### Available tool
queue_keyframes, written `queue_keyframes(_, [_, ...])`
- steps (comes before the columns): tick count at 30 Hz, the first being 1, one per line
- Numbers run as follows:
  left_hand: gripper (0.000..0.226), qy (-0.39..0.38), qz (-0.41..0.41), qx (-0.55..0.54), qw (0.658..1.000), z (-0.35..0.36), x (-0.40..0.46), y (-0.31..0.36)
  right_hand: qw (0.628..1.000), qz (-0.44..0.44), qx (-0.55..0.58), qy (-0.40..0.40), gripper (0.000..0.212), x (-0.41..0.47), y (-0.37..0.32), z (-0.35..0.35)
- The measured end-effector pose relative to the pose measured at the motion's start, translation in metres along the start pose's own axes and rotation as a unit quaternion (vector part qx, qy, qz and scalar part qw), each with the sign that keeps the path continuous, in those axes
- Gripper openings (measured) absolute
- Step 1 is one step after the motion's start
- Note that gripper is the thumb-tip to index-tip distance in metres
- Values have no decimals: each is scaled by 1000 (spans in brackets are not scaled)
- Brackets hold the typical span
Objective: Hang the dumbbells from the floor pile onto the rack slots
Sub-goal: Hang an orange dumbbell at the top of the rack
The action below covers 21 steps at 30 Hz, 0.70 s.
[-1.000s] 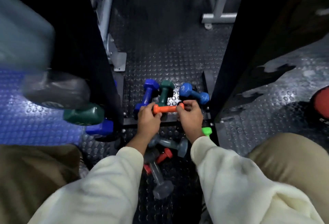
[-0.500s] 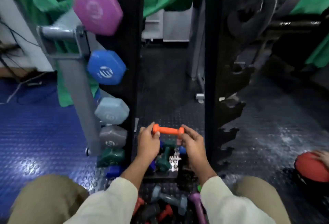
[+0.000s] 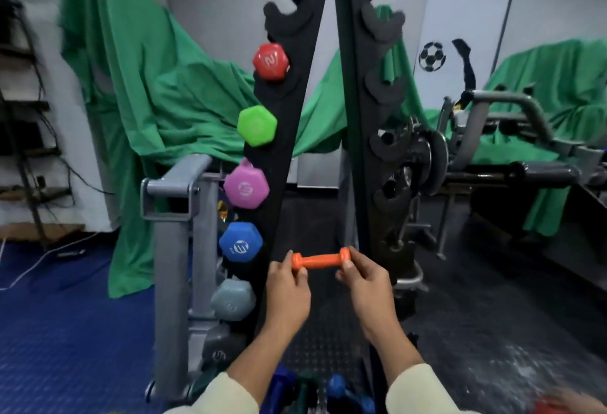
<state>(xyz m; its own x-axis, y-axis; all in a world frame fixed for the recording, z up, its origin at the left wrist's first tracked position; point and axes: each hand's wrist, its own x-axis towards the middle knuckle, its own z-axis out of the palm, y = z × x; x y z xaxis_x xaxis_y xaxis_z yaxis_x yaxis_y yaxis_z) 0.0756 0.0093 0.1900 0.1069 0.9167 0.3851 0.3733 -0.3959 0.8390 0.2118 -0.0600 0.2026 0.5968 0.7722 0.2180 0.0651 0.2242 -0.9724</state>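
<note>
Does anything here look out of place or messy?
Somewhat. Several dumbbells lie loose on the floor by the rack instead of hanging in its slots. The hands hold an orange dumbbell level; nothing looks damaged.

Small orange dumbbell (image 3: pixel 321 260) held level between black rack (image 3: pixel 289 137) uprights, coloured dumbbells hung on left upright

Below the wrists, the floor dumbbells (image 3: pixel 331 392) are cut off by the bottom edge; a red blur (image 3: pixel 558 405) lies far right.
</note>
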Motion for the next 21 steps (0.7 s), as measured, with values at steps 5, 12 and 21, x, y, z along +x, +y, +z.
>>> queue_keyframes(5, [60, 31, 81, -20, 996, -21, 1, 56, 994, -97, -42, 19, 34, 4, -64, -9])
queue_keyframes(12, [60, 69, 192, -44, 978, -59, 26, 138, 978, -206, -6, 28, 35, 19, -152, -17])
queue_keyframes(21, [54, 142, 295, -69, 943, -106, 81, 227, 954, -300, 30, -9, 35, 47, -258, -9])
